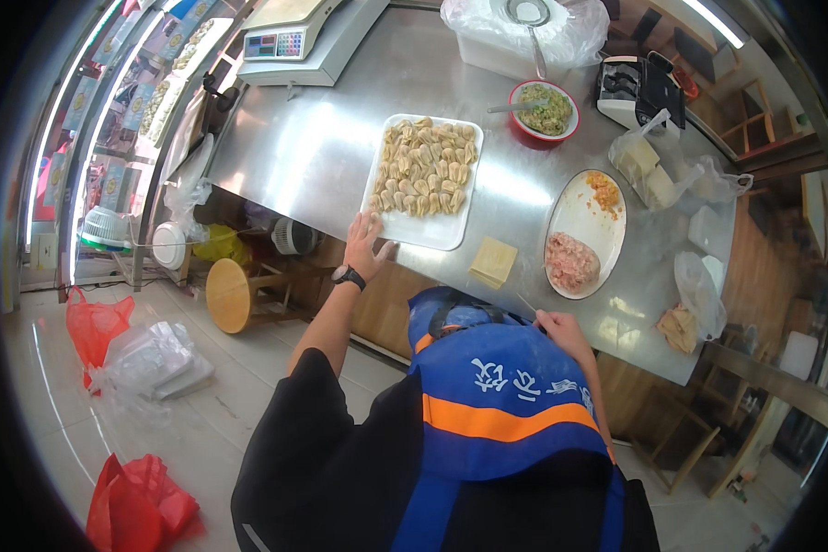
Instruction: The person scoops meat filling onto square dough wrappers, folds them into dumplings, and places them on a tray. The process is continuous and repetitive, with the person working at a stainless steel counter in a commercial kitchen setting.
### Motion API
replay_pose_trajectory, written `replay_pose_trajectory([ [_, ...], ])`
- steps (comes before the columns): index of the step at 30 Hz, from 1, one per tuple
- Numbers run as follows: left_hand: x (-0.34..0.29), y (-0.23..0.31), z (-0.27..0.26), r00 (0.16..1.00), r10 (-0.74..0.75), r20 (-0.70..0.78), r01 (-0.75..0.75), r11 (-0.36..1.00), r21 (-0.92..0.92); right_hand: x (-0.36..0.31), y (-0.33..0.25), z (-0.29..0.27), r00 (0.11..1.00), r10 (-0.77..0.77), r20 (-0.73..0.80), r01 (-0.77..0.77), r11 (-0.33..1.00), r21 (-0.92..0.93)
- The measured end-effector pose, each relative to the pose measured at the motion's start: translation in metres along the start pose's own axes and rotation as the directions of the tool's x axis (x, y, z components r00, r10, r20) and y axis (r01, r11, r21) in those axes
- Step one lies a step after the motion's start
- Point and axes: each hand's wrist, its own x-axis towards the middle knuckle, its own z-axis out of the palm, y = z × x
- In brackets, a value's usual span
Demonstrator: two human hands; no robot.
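A white tray point(451, 237) carries rows of folded dumplings point(423, 166). My left hand point(366, 247) rests at its near left corner, fingers stretched out and thumb apart, holding nothing. My right hand point(564, 329) is closed at the table's near edge, with a thin pale stick point(526, 303) poking out from its fingers; the stick's kind is too small to tell. Ahead of that hand lies a stack of square yellow wrappers point(493, 262). To its upper right, an oval white plate point(575, 213) bears pink minced meat point(572, 261) and a smaller orange filling point(603, 194).
A red bowl point(535, 138) of green filling with a spoon stands beyond the plate. Along the back are a scale point(281, 44), a white tub point(488, 46) with a strainer on it, and a black-and-white machine point(639, 92). Plastic bags point(649, 166) lie right; a stool point(229, 296) stands left.
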Motion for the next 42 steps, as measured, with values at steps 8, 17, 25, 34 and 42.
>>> replay_pose_trajectory([
  [8, 0.007, 0.132, 0.026, 0.959, 0.242, 0.149, -0.176, 0.917, -0.359, 0.002, 0.009, -0.016, 0.997, 0.016, -0.072, -0.016, 1.0, -0.009],
  [17, 0.055, 0.195, 0.071, 0.714, 0.383, 0.585, -0.363, 0.918, -0.158, -0.011, 0.04, -0.041, 0.93, 0.047, -0.365, -0.1, 0.987, -0.127],
  [25, 0.066, 0.21, 0.071, 0.603, 0.411, 0.684, -0.476, 0.873, -0.105, 0.018, 0.009, -0.031, 0.839, 0.068, -0.539, -0.387, 0.771, -0.505],
  [34, 0.069, 0.19, 0.073, 0.853, 0.226, 0.47, -0.025, 0.918, -0.395, 0.015, 0.017, -0.028, 0.849, 0.006, -0.529, -0.316, 0.808, -0.497],
  [42, 0.047, 0.184, 0.086, 0.662, 0.138, 0.737, 0.744, -0.242, -0.623, 0.012, 0.012, -0.028, 0.837, 0.018, -0.547, -0.327, 0.818, -0.473],
])
